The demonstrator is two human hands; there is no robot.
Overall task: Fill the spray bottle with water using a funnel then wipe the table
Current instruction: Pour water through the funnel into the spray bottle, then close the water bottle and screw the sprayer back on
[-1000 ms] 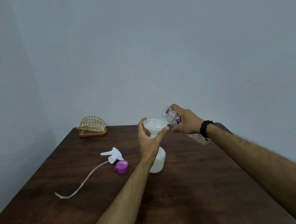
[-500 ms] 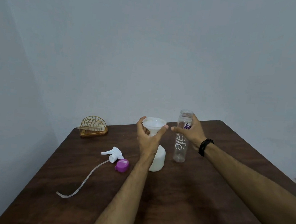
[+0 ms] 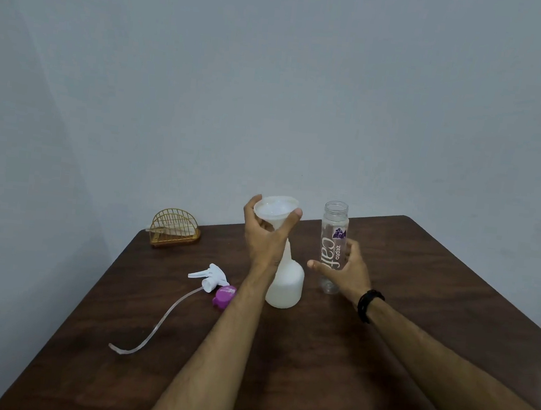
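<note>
White funnel point(image 3: 275, 210) in left hand point(image 3: 267, 241) — atop spray bottle point(image 3: 285, 287).

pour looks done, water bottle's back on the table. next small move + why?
Probably lift the funnel out of the spray bottle. The left hand already grips the funnel, the clear water bottle stands upright and looks empty, and the right hand is loose beside it. The trigger head lies on the table, waiting to go back on.
</note>
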